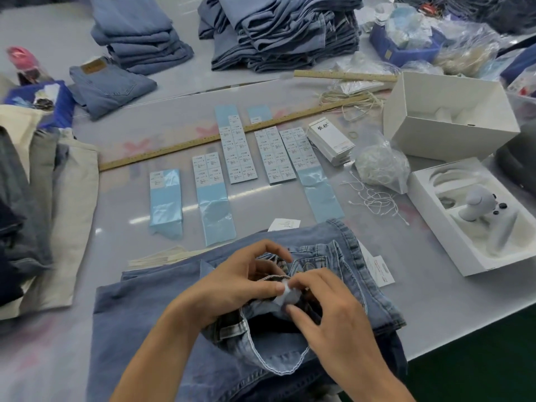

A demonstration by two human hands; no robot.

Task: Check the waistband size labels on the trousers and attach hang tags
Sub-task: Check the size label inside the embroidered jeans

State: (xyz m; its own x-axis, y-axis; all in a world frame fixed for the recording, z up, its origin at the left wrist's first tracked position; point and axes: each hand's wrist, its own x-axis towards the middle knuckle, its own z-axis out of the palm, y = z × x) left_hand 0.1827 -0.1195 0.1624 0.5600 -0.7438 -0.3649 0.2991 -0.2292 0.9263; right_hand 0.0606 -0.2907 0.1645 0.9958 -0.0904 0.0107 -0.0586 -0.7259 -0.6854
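Observation:
A pair of blue denim trousers (150, 311) lies folded on the table in front of me, its waistband turned open. My left hand (232, 285) grips the waistband edge with curled fingers. My right hand (324, 309) pinches a small white label (287, 294) inside the waistband between thumb and forefinger. Beyond the trousers lie several strips of size stickers (239, 149) on pale blue backing. A stack of white hang tags (330, 140) sits to their right, and loose white tag strings (374, 198) lie nearby. White tags (380, 268) poke out from under the trousers at the right.
A long wooden ruler (203, 137) crosses the table. Stacks of folded jeans (284, 33) stand at the back, cream and dark trousers (43, 204) pile up at the left. Open white boxes (446, 117) and a bag of rubber bands (380, 163) sit right, near the table edge (464, 335).

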